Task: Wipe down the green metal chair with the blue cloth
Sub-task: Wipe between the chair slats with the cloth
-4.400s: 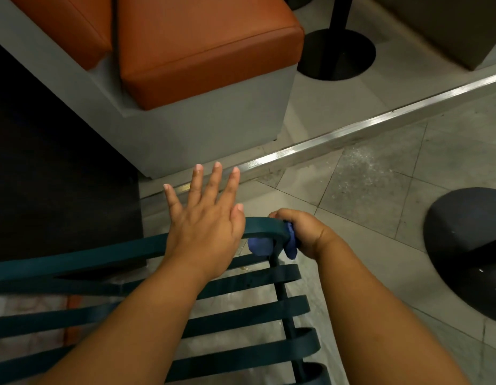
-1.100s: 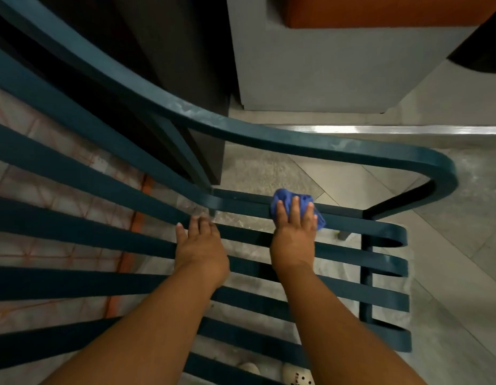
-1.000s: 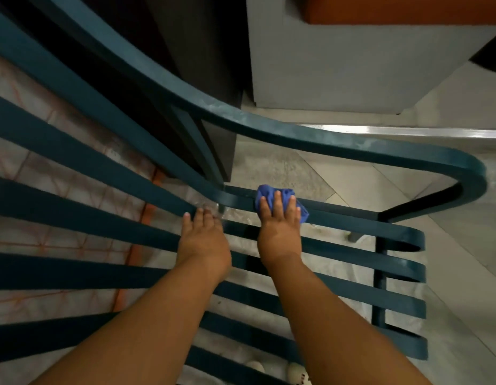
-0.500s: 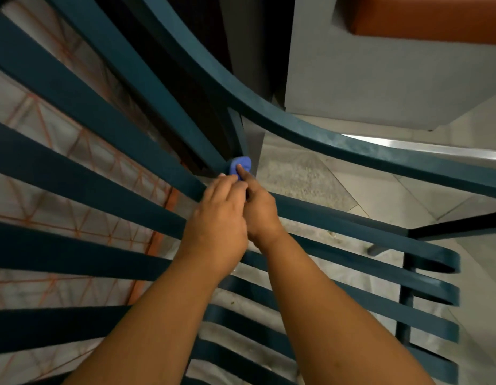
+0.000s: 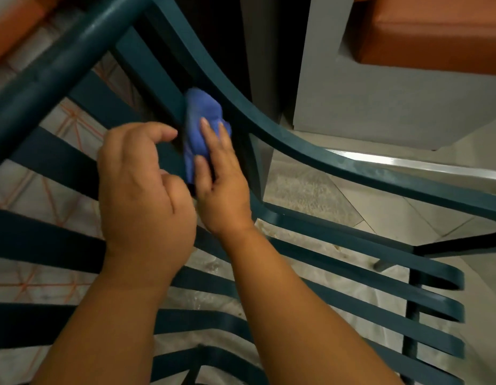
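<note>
Since half a second ago the blue cloth [image 5: 203, 126] has travelled up off the seat slat and onto an upright bar of the chair back, and much more of it now shows beyond the fingers. The right hand [image 5: 223, 184] lies against it with fingers straight, two of them spread flat over the cloth and the thumb along its lower edge, pressing it to the bar just below the curved armrest [image 5: 297, 145]. The left hand [image 5: 142, 187] sits just beside it, to the left, its back turned to the camera; the fingers curl inward near a slat of the green metal chair [image 5: 352, 276], though whether they grip the slat is hidden by the hand itself. Both forearms reach in from the bottom edge, crossing over the seat slats and covering much of them. Beyond the chair stands a grey bench base [image 5: 380, 101] with an orange cushion [image 5: 435, 34] on top. A metal strip [image 5: 408, 165] runs along the tiled floor [image 5: 310, 187].
</note>
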### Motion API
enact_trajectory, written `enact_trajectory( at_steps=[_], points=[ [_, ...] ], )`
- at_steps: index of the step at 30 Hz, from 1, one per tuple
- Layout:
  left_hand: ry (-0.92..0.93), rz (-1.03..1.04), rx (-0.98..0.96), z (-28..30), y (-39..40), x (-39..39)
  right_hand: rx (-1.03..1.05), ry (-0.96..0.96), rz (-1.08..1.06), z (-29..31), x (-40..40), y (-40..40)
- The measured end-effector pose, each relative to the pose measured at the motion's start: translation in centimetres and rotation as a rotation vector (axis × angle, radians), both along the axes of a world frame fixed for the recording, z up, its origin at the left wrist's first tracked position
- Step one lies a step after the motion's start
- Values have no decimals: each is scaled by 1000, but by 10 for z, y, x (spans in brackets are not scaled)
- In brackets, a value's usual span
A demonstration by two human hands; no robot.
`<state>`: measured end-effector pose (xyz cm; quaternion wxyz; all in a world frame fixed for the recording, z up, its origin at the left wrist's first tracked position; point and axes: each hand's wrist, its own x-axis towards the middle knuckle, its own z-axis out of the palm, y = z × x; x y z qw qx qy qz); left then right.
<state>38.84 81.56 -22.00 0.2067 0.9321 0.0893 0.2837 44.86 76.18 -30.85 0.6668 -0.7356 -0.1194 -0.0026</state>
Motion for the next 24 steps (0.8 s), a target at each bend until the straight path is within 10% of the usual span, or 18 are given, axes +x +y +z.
enact_trajectory(
  at_steps=[6, 16, 24],
  points=[
    [76, -65, -135, 1, 7, -11, -141, 524, -124, -11, -4, -7],
    [35, -116, -209, 46, 26, -20, 27, -50, 65, 112, 6, 21],
    [46, 12, 296, 85, 52, -27, -76, -332, 48, 67, -46, 33]
  ],
)
